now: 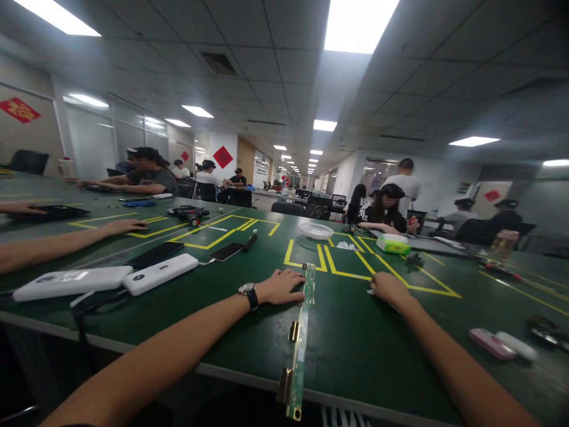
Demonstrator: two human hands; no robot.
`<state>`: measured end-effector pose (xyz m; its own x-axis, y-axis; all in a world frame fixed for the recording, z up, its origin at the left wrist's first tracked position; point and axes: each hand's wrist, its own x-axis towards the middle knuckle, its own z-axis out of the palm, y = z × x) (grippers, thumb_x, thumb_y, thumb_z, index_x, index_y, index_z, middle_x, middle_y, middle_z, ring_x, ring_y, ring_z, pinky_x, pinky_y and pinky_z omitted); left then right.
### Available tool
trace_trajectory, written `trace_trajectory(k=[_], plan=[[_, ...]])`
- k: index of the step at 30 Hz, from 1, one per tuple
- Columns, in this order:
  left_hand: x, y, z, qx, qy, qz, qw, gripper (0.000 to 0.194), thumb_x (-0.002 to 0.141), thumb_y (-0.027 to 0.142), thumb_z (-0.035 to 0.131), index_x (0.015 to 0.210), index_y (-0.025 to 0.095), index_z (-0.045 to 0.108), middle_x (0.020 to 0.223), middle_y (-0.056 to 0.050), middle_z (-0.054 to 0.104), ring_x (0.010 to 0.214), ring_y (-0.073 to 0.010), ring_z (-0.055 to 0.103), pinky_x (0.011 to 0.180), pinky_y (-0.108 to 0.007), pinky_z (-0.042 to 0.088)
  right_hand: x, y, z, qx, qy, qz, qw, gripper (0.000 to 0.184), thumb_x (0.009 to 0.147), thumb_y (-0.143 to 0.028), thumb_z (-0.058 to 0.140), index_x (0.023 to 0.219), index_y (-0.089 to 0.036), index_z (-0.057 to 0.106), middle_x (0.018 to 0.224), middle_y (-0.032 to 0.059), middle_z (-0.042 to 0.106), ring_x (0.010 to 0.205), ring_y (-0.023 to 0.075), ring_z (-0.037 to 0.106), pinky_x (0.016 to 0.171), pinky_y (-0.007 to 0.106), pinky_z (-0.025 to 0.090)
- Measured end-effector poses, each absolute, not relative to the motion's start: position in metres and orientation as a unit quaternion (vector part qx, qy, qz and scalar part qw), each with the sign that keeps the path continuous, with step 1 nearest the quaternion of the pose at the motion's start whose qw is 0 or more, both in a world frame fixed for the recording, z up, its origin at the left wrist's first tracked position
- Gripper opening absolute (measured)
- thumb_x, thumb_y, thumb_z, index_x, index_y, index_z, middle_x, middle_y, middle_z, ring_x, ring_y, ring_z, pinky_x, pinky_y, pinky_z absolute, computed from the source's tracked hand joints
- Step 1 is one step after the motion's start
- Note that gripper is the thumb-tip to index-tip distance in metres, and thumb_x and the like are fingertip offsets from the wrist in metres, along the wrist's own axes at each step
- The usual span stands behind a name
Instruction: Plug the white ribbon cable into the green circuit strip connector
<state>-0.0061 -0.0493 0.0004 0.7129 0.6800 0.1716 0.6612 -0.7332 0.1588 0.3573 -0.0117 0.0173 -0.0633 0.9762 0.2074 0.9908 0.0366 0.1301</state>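
Note:
A long narrow green circuit board (303, 332) lies lengthwise on the green table (355, 350), its near end over the front edge. My left hand (281, 287), a watch on its wrist, rests flat with fingers stretched, touching the board's left side near its far end. My right hand (389, 289) lies knuckles up to the right of the board, fingers curled down on a small white object (371, 292) that I cannot make out.
Two white power banks (111, 277) and two phones (226, 251) lie at left, beside another person's forearm (66, 240). A white dish (315, 230) and a green-and-white box (393, 244) sit farther back. Pink and white items (500, 345) lie at right. Several people sit at surrounding tables.

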Motion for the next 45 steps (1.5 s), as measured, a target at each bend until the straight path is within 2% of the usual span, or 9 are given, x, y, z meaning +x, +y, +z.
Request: trace_trajectory(k=[3,7,12,16,24,32,45], plan=[[-0.006,-0.049,0.0,0.923,0.367,0.107,0.039,0.054,0.095,0.058,0.038,0.139,0.028,0.042,0.147,-0.008,0.04,0.13,-0.0305,0.036,0.1,-0.047,0.03,0.363,-0.01,0.013,-0.675,-0.731,-0.097,0.026,0.026,0.082,-0.016,0.048,0.093,-0.011,0.071,0.098,0.0179,0.068,0.09,0.0267,0.065,0.073,0.033,0.048],[-0.006,-0.048,-0.002,0.928,0.353,0.109,0.048,0.055,0.096,0.056,0.037,0.144,0.029,0.034,0.153,-0.006,0.031,0.134,-0.0306,0.03,0.102,-0.048,0.028,0.333,-0.016,0.012,-0.598,-0.797,-0.066,0.055,0.027,0.086,-0.021,0.047,0.099,-0.019,0.07,0.105,0.0092,0.067,0.094,0.02,0.063,0.08,0.026,0.045],[-0.007,-0.046,-0.007,0.939,0.327,0.092,0.053,0.051,0.1,0.051,0.029,0.146,0.03,0.03,0.154,-0.005,0.03,0.135,-0.0287,0.03,0.102,-0.047,0.027,0.278,-0.037,0.011,-0.418,-0.898,-0.02,0.134,0.024,0.085,-0.018,0.052,0.103,-0.016,0.068,0.096,0.0084,0.066,0.086,0.019,0.06,0.079,0.028,0.045],[-0.008,-0.047,-0.006,0.939,0.329,0.09,0.042,0.052,0.1,0.053,0.028,0.145,0.029,0.033,0.152,-0.007,0.033,0.133,-0.0281,0.032,0.101,-0.044,0.028,0.251,-0.05,0.008,-0.349,-0.924,-0.008,0.154,0.024,0.084,-0.016,0.053,0.103,-0.016,0.067,0.1,0.0081,0.065,0.093,0.0193,0.059,0.086,0.03,0.045],[-0.006,-0.047,-0.006,0.937,0.337,0.089,0.034,0.052,0.099,0.054,0.029,0.144,0.028,0.035,0.151,-0.008,0.034,0.133,-0.0291,0.033,0.1,-0.045,0.029,0.249,-0.051,0.006,-0.342,-0.926,-0.001,0.158,0.025,0.085,-0.015,0.052,0.104,-0.017,0.068,0.104,0.0089,0.065,0.1,0.0207,0.059,0.092,0.032,0.043],[-0.005,-0.046,-0.007,0.937,0.337,0.091,0.027,0.051,0.099,0.054,0.029,0.144,0.029,0.035,0.151,-0.007,0.036,0.131,-0.0282,0.035,0.1,-0.043,0.029,0.252,-0.05,0.007,-0.352,-0.923,0.001,0.155,0.024,0.085,-0.016,0.053,0.103,-0.017,0.069,0.1,0.0079,0.066,0.093,0.0188,0.06,0.085,0.029,0.045],[-0.006,-0.045,-0.008,0.936,0.339,0.084,0.031,0.054,0.099,0.055,0.028,0.145,0.027,0.034,0.152,-0.008,0.033,0.132,-0.0297,0.034,0.1,-0.045,0.028,0.25,-0.054,0.009,-0.324,-0.934,0.008,0.151,0.028,0.087,-0.015,0.05,0.108,-0.016,0.068,0.109,0.0102,0.064,0.1,0.0207,0.058,0.093,0.033,0.043]])
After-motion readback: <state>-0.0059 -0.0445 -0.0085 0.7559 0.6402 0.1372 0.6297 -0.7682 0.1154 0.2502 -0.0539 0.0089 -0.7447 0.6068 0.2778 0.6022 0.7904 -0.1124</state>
